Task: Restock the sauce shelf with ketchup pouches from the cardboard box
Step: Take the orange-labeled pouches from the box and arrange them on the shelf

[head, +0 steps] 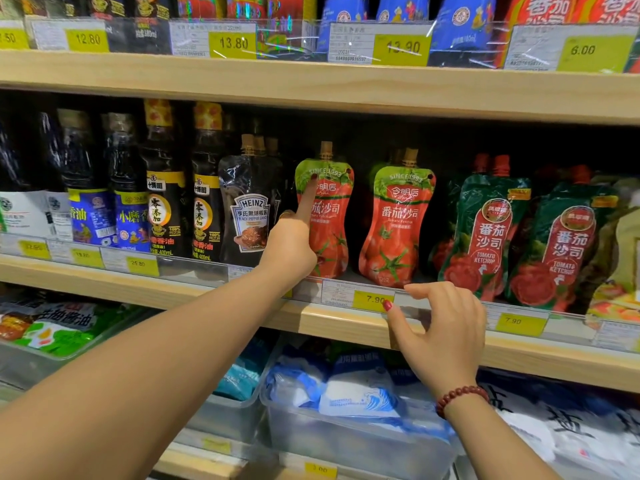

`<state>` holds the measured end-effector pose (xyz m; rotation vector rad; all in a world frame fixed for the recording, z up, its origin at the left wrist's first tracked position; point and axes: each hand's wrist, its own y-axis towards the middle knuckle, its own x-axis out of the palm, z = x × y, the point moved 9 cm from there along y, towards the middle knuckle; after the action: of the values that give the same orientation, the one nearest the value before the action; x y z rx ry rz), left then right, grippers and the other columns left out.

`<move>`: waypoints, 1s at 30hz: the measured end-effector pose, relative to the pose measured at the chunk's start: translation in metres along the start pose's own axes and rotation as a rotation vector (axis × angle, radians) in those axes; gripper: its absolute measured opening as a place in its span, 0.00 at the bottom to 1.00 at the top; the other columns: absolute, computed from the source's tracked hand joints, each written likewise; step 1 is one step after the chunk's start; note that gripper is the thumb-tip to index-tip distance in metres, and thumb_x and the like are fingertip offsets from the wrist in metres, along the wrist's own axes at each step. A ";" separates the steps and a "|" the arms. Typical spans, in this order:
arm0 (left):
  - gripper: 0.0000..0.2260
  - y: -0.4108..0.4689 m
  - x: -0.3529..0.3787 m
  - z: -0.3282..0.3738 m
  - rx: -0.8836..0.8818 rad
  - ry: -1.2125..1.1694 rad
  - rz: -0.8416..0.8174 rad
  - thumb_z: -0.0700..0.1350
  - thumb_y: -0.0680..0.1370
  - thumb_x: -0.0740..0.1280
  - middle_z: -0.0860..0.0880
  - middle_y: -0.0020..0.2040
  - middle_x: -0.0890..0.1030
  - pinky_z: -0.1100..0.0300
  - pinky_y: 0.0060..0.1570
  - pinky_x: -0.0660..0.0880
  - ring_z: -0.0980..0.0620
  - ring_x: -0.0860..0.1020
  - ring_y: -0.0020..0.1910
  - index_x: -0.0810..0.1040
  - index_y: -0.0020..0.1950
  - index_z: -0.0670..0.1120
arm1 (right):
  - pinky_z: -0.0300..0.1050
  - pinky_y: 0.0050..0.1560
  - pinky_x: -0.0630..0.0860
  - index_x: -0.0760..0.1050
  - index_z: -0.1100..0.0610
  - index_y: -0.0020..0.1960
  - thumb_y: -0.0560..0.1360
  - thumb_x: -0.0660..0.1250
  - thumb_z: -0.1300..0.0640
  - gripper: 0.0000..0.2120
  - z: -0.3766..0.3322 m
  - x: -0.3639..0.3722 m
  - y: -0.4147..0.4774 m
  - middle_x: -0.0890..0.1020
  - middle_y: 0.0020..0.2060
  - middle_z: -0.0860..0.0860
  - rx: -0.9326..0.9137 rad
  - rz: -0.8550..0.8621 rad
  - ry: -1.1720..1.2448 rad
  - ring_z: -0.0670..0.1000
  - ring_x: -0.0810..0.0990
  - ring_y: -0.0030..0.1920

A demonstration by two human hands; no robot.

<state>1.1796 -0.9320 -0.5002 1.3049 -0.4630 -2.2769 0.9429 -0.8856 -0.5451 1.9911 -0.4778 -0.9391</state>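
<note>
Two red ketchup pouches with green tops stand upright on the middle shelf (pixel 346 327): a left pouch (pixel 330 223) and a right pouch (pixel 394 223). My left hand (pixel 289 244) rests against the left pouch, index finger stretched up along its front and the other fingers at its left side. My right hand (pixel 440 323) hovers in front of the shelf edge below the right pouch, fingers apart and holding nothing. The cardboard box is out of view.
Dark green ketchup pouches (pixel 485 233) stand to the right, a black Heinz pouch (pixel 249 209) and dark sauce bottles (pixel 162 188) to the left. Yellow price tags (pixel 374 299) line the shelf edge. Clear bins with bagged goods (pixel 346 393) sit on the shelf below.
</note>
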 end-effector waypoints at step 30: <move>0.16 -0.288 0.009 -0.094 -0.120 0.050 -0.256 0.42 0.69 0.73 0.44 0.55 0.78 0.50 0.54 0.74 0.44 0.76 0.56 0.79 0.57 0.47 | 0.38 0.59 0.67 0.78 0.58 0.54 0.70 0.70 0.58 0.12 -0.045 -0.022 -0.181 0.79 0.52 0.49 -0.088 -0.422 0.437 0.49 0.75 0.55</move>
<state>1.1904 -0.7026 -0.6982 1.4261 -0.1456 -2.4278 0.9601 -0.7472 -0.6701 2.1755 0.2318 -0.7172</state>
